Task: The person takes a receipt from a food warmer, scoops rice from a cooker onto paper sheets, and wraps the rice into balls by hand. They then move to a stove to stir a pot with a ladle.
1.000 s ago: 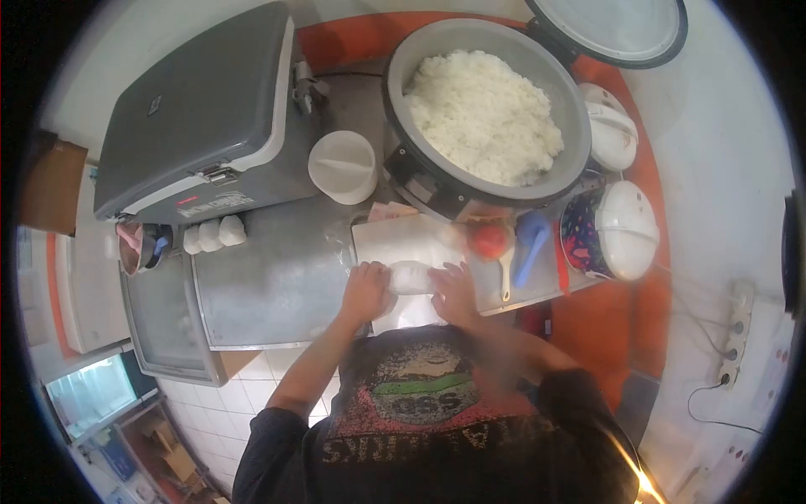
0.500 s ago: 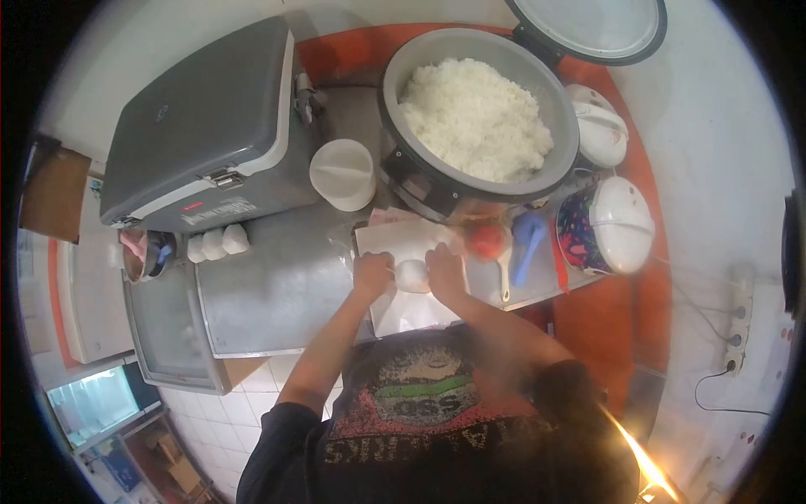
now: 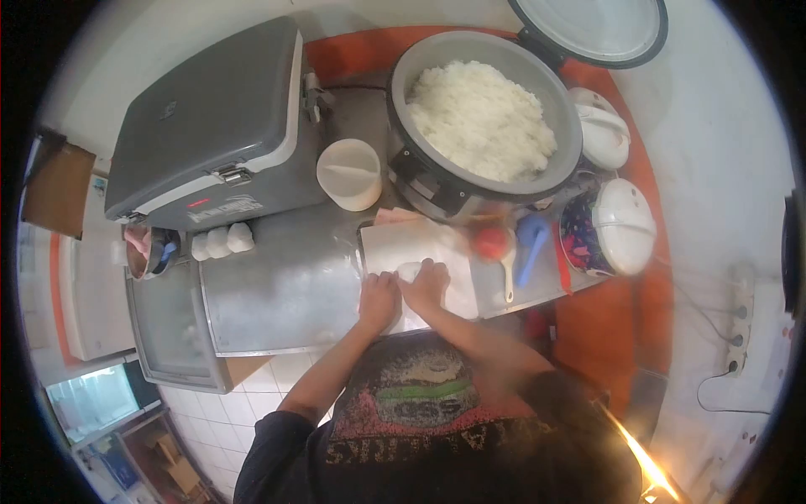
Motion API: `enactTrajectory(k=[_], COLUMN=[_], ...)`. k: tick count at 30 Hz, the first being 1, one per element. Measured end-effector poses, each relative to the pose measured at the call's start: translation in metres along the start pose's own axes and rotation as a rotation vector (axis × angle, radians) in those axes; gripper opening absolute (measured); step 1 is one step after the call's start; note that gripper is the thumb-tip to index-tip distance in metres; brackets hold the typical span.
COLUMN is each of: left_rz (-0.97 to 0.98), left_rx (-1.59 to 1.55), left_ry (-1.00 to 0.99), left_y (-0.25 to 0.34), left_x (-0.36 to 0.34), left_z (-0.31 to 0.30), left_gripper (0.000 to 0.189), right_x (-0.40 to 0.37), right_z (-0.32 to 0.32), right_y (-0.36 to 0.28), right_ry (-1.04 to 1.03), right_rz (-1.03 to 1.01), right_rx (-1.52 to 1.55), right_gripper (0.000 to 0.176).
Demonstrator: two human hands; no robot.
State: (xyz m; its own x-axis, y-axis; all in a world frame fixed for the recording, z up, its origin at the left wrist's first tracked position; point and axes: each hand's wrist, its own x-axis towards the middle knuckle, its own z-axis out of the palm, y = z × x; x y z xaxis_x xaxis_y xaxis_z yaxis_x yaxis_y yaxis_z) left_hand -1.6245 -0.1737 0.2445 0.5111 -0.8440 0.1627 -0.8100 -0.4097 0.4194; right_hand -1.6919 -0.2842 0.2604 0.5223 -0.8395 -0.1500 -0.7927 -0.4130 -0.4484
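A small white bundle lies on sheets of white paper on the metal counter. My right hand is closed around the bundle's right side, its fingers curled. Close beside it on the left, my left hand has its fingers bent together at the bundle's lower left, over the paper. The bundle is partly hidden by my fingers. Beyond the paper stands an open cooker full of white rice.
A grey cooler box stands at the back left, with a white container beside it. Several white bundles sit at the left. A red scoop, a blue scoop and a patterned tub are at the right.
My right hand has moved left and closed over the white bundle, which now looks smaller and more covered. My left hand has shifted slightly right and toward me. The view has shifted slightly.
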Motion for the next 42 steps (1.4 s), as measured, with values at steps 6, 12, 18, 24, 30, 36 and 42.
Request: enactTrajectory(k=[6,12,18,24,30,36,42], left_rz=[-0.231,-0.451,-0.549,-0.818,-1.030,-0.954,-1.307], left_rx=[-0.483,-0.954,-1.168,-1.643,-1.458,-1.275,-1.329], left_ry=[-0.153,-0.127,-0.031,0.223,0.618,0.850,1.150], left_y=[-0.015,-0.020,-0.015,-0.038,-0.158,-0.294,-0.283], left_x=[0.006,0.008,0.011,0.016,0.003,0.011,0.045], left_z=[-0.020,-0.025,-0.019,-0.048,-0.064,-0.063,-0.073], left_gripper=[0.026,0.032,0.056,0.053,0.039,0.032,0.029], right_x=[0.005,0.026,0.049,0.043,0.110,0.145,0.159], right_z=[-0.016,-0.041,-0.044,-0.033,0.026,-0.063,-0.078], right_y=[0.003,-0.015,-0.053,-0.071,0.140,0.233,0.256], right_ry=[-0.039,-0.323,-0.494,-0.651,0.423,0.664,0.533], right_rz=[-0.150,-0.139,0.169,0.237,0.120,0.564,0.717], right_rx=[0.602,0.762,1.135,1.226,0.988,0.574,0.577], right_gripper=[0.062,0.073,0.080,0.075,0.030,0.035,0.041])
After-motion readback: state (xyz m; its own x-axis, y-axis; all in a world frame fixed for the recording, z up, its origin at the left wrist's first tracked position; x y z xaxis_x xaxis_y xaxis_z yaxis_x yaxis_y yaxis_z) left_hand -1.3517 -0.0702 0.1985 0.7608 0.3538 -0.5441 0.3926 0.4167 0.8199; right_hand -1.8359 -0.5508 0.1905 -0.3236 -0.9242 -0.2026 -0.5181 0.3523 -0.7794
